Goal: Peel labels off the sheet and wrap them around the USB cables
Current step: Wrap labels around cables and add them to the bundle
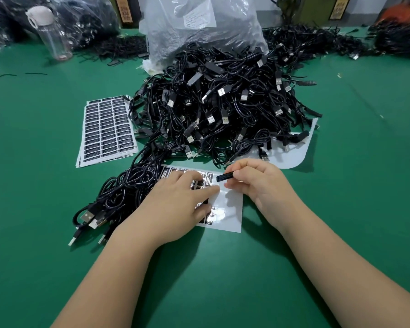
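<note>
The right hand pinched a single black label between thumb and fingertips, and the label stood lifted clear of the sheet, just above its far right corner. The left hand lay flat on that sheet, fingers straight and spread, pressing it down on the green table near the middle of the near edge. Much of the sheet's right side was bare white backing, with shiny black labels left under and beside the left fingers. A bundle of USB cables lay touching the sheet's left edge, plugs pointing toward the near left. Beyond, the big heap of cables sat mid-table, spilling from a clear plastic bag. A stack of full label sheets lay left of the heap, and a clear bottle stood at the far left corner.
</note>
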